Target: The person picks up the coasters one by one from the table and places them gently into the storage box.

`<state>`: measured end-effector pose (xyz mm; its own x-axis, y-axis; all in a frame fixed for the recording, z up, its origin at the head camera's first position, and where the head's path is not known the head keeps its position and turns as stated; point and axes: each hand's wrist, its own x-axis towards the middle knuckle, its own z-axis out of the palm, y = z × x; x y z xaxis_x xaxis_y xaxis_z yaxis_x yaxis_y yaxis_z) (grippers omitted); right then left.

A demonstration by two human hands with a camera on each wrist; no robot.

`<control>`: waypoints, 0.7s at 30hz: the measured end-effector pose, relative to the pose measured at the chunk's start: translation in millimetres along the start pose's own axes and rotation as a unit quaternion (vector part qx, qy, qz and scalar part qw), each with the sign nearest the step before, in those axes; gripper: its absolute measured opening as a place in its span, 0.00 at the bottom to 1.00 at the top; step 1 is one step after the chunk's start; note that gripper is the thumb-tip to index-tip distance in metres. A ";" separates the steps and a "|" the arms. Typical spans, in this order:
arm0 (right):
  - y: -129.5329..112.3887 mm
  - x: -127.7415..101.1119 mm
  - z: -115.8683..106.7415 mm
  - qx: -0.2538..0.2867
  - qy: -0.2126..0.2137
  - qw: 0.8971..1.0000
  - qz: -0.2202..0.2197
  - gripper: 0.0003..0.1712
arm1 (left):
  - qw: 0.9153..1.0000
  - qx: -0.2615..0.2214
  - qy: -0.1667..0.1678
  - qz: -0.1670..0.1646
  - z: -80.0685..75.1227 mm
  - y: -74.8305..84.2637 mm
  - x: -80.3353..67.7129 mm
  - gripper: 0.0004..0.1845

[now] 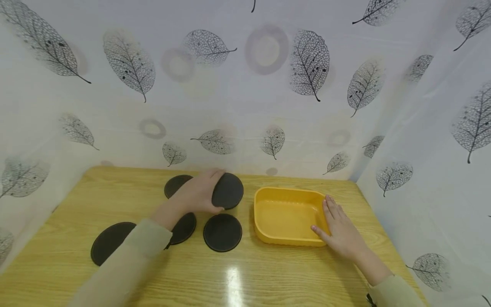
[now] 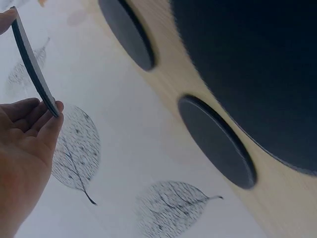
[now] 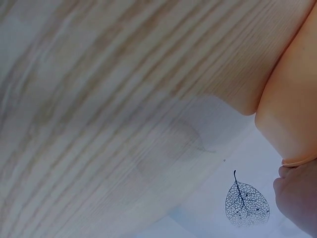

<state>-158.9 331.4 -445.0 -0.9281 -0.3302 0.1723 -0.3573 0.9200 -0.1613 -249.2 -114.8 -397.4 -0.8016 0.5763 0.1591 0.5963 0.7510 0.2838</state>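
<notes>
Left grip: the left hand [image 1: 197, 194] holds a dark round disc [image 1: 228, 190] by its edge, fingers over the far rim and thumb under the near one; the left wrist view shows the disc [image 2: 32, 67] edge-on between fingertips and palm, tilted and lifted off the wood.

Held disc, place: above the back of the table, between the other discs and the yellow tray [image 1: 287, 215], close to the tray's left wall but not yet over it.

Right grip: the right hand [image 1: 341, 230] lies flat with straight fingers against the tray's right rim, thumb along the front corner; it presses rather than clasps, and grips nothing.

Tray: a shallow rectangular tub, nothing visible inside it.

Other discs: one flat disc [image 1: 222, 232] lies just in front of the held one; another [image 1: 184, 228] is partly under the left forearm; a third [image 1: 174, 184] lies behind the hand; a fourth [image 1: 111, 241] sits well to the left.

Table: pale wood [image 1: 268, 277], walled by leaf-printed sheeting [image 1: 245, 85].

Doing it well, as I judge it: keep the pinch on the rim firm, since a thin disc held edge-on can swivel; carry it clear over the tray wall and level it before letting go, while the right hand braces the tray against sliding.
</notes>
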 end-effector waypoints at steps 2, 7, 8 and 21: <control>0.2 -0.3 0.0 0.000 0.001 1.000 0.000 0.53 | 1.000 -0.004 -0.003 0.013 2.2 9.7 7.9 0.61; 0.6 -0.7 0.8 0.005 -0.001 1.000 0.000 0.53 | 0.998 -0.010 -0.008 0.059 10.8 33.7 26.1 0.61; 0.7 -0.5 0.8 0.007 -0.001 1.000 -0.001 0.53 | 0.998 -0.008 -0.011 0.066 13.1 38.5 29.3 0.61; 4.2 -1.3 2.7 0.010 -0.005 1.000 0.003 0.53 | 0.994 -0.006 -0.048 0.099 50.2 94.0 63.6 0.61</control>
<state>-159.5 335.1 -448.5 -0.9314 -0.3264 0.1611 -0.3530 0.9178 -0.1817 -241.9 8.6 -408.1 -0.6603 0.7411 0.1217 0.7408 0.6161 0.2677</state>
